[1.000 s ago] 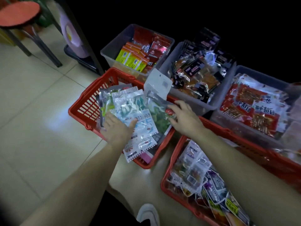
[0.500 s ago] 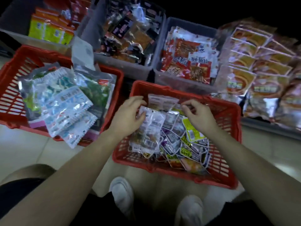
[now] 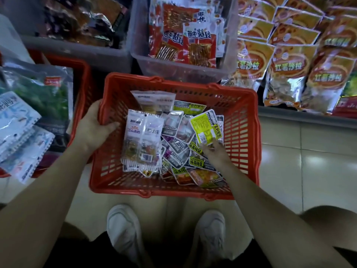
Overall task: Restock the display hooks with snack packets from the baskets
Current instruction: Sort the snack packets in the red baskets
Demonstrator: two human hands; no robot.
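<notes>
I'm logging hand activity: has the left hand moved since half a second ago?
Yes. The left hand went left, off the clear packets inside the red basket and onto its left rim, which it holds.

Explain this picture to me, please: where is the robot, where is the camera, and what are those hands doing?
There is no robot here: a person works bare-handed. The only camera sits on their head, looking down past the arms to their shoes. A red basket stands on the tiled floor, holding small snack packets. The left hand grips the basket's left rim. The right hand reaches in, fingertips at a yellow packet; whether it grips it, I cannot tell. Grey bins behind hold more.
</notes>
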